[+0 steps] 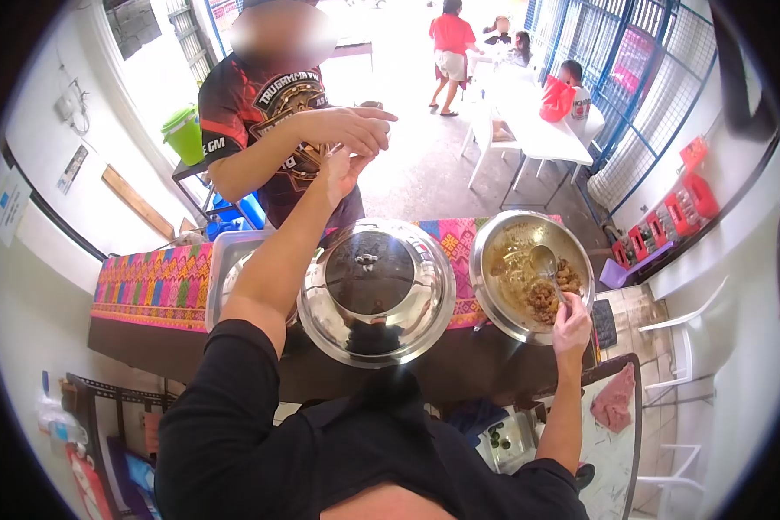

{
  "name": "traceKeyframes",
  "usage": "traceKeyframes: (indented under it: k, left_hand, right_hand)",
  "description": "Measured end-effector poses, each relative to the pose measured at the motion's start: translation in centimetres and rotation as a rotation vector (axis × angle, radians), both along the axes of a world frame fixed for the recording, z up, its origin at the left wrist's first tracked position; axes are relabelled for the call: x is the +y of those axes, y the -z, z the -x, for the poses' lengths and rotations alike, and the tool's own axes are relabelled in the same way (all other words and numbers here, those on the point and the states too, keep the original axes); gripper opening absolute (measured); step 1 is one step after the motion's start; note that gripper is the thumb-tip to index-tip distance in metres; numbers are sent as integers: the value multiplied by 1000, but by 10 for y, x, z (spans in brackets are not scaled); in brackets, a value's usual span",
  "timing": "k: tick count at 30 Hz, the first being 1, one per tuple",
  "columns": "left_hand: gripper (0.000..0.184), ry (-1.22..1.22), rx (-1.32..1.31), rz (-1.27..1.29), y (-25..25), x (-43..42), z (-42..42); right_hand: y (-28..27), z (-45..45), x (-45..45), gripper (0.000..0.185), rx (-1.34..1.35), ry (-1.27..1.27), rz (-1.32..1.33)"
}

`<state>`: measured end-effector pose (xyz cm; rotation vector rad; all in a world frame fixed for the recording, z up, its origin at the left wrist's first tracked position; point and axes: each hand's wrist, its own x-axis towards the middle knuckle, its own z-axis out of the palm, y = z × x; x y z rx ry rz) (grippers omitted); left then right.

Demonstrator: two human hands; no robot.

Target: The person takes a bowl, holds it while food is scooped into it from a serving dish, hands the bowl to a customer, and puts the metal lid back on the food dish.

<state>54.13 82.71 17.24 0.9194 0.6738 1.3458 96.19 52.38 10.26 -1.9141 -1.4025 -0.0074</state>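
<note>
My left hand (345, 169) reaches out over the counter and meets the hands (347, 130) of a person in a black and red shirt; what passes between them is too small to tell. On the right, my right hand (572, 325) is closed on the handle of a metal spoon (543, 262). The spoon's bowl rests in a large steel bowl (485, 299) holding brown food (543, 302) in some sauce. Between my arms stands a round pot with a shiny domed lid (368, 334).
A patterned cloth (152, 286) covers the counter, with a plastic tray (219, 260) at left. Several people are around a white table (550, 143) beyond. Below right are a side table (602, 459) with a pink cloth (614, 399) and a container (507, 442). Red crates (659, 230) line the right wall.
</note>
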Motion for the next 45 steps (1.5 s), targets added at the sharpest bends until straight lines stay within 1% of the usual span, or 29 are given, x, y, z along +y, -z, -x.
traceKeyframes:
  k: [5, 7, 8, 9, 10, 11, 12, 13, 14, 15, 16, 17, 18, 19, 22, 24, 25, 26, 28, 29, 30, 32, 35, 38, 39, 40, 42, 43, 45]
  left_hand:
    - [35, 37, -42, 41, -10, 6, -13]
    - [42, 24, -100, 188, -10, 14, -16]
    - [42, 31, -97, 191, -12, 12, -17]
    - [46, 43, -107, 263, -15, 5, -19]
    - [50, 69, -113, 342, -15, -2, -24]
    - [53, 224, -69, 215, -8, -13, -20]
    - [51, 151, 36, 243, -23, -42, -34]
    - [46, 284, 12, 210, 2, -30, -20]
    - [45, 266, 164, 84, -11, -66, -24]
    - [47, 255, 273, 43, -25, -100, -26]
    - [49, 268, 358, -21, -31, -128, -26]
    - [48, 242, 504, -27, -45, -162, -27]
    - [44, 208, 609, -85, -43, -181, -17]
    - [40, 219, 637, -116, -39, -196, -3]
    - [36, 190, 709, -122, -24, -236, 41]
    - [34, 71, 754, -67, -18, -258, 58]
    - [34, 71, 749, -57, -13, -267, 67]
    - [34, 16, 685, -36, -7, -276, 74]
    - [33, -41, 611, -14, -1, -293, 86]
    - [33, -80, 628, -4, 0, -300, 88]
    - [32, -118, 646, 7, 0, -307, 90]
    - [32, -137, 656, 16, 1, -318, 95]
    - [32, -150, 612, 32, 2, -329, 103]
    - [32, -163, 600, 40, 3, -333, 105]
    - [32, -166, 596, 33, 2, -333, 105]
    - [32, -169, 591, 24, 1, -333, 105]
    - [32, -173, 574, 22, 0, -332, 108]
    - [32, -172, 565, 28, 1, -334, 109]
    - [32, -183, 562, 36, 1, -335, 105]
  right_hand:
    - [0, 0, 0, 19, 24, 4, -7]
    - [-2, 0, 0, 18, 17, 12, 4]
    - [-6, 0, 1, 18, -37, 2, -14]
    - [-9, 0, 2, 17, -89, -3, -29]
    - [-12, -3, 4, 19, -78, 17, -32]
    - [-7, -12, 9, 21, -111, 32, -100]
    - [-13, -13, 11, 23, -133, 41, -165]
    - [-27, -10, 9, 24, -134, 40, -186]
    - [-34, -8, 7, 24, -172, 41, -225]
    - [-22, -16, 11, 24, -209, 46, -248]
    - [-17, -13, 9, 23, -265, 33, -204]
    - [-6, -19, 10, 23, -324, 40, -17]
    - [4, -25, 7, 23, -379, 25, 161]
    - [7, -25, 2, 23, -370, 50, 184]
    - [-7, -28, 6, 24, -311, 49, 227]
    - [-18, -33, 1, 25, -295, 104, 178]
    - [-23, -35, -2, 22, -338, 159, 180]
    - [-23, -41, -2, 22, -345, 155, 187]
    - [-19, -57, 1, 19, -594, 235, 96]
    - [-17, -66, 2, 17, -702, 218, 192]
    - [-34, -56, 1, 17, -710, 216, 191]
    - [-63, -34, -5, 21, -505, 311, 542]
    - [-53, -18, -10, 25, -469, 320, 621]
    - [-22, -10, -1, 29, -498, 283, 524]
    - [-19, -13, 1, 31, -487, 228, 518]
    - [-18, -17, 4, 31, -491, 228, 515]
    - [-18, -32, 11, 32, -485, 281, 408]
    - [-15, -40, 14, 32, -591, 272, 288]
    - [-7, -58, 27, 31, -617, 271, 287]
